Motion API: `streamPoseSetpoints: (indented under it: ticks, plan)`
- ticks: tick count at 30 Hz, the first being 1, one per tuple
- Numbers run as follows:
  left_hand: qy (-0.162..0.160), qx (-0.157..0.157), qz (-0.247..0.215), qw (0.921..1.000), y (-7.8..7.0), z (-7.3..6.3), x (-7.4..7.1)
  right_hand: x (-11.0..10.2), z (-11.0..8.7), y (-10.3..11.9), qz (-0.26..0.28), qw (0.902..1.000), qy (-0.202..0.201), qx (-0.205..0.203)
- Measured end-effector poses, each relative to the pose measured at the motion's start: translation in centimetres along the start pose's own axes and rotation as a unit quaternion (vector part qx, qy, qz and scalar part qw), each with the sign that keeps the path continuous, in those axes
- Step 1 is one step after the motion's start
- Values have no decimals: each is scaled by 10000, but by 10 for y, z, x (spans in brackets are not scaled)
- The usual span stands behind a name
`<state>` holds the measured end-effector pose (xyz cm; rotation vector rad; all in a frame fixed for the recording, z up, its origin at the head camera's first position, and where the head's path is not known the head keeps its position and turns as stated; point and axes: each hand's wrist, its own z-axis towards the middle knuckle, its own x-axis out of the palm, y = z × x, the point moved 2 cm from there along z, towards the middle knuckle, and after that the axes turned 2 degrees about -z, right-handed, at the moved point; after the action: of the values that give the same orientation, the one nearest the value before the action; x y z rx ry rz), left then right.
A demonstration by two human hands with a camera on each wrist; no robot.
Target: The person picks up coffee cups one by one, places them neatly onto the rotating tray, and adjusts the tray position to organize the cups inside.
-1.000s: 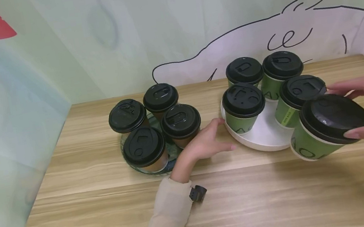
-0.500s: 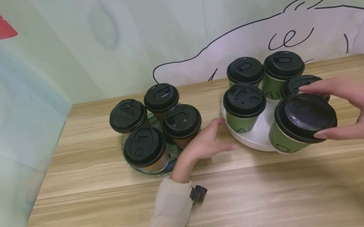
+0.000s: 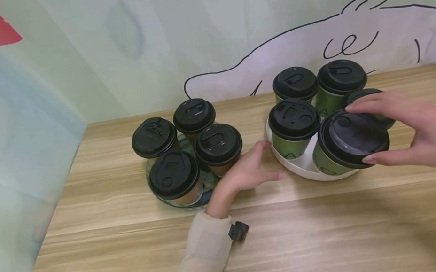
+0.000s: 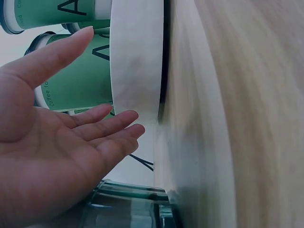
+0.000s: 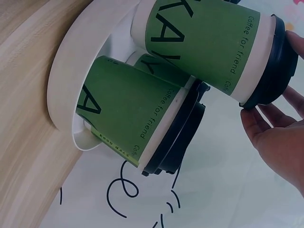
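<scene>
My right hand [image 3: 423, 134] pinches the black lid of a green paper coffee cup [image 3: 334, 155] between thumb and fingers. That cup is tilted over the front right of a round white tray [image 3: 298, 171]; whether its base touches the tray I cannot tell. In the right wrist view, the held cup [image 5: 204, 42] appears beside another green cup [image 5: 128, 109] standing in the tray. Several lidded green cups, one partly behind my right hand, stand on this tray. My left hand [image 3: 246, 169] lies between the two trays, fingers spread, holding nothing, its fingertips near the white tray's wall [image 4: 135, 61].
Left of my left hand, a round glass tray [image 3: 206, 183] bears several brown cups with black lids, such as the front one [image 3: 175, 176]. A printed cloth backdrop [image 3: 205, 28] rises behind the wooden table [image 3: 286, 244].
My right hand has carried the green cup leftward and slightly back, from the right of the white tray to over its front right part. My left hand stays in place.
</scene>
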<state>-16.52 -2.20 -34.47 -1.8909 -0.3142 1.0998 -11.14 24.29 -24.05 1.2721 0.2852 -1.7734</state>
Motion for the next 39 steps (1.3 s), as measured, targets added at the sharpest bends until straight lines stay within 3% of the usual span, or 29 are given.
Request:
streamPoseSetpoints:
  ticks: [20,39]
  plan:
    - [31,14,65,10000,0,1,-1,11,4,-5,113,9993,-24,-343]
    - [16,47,38,10000,1,1,0,21,-2,-9,136,9996,138,-205]
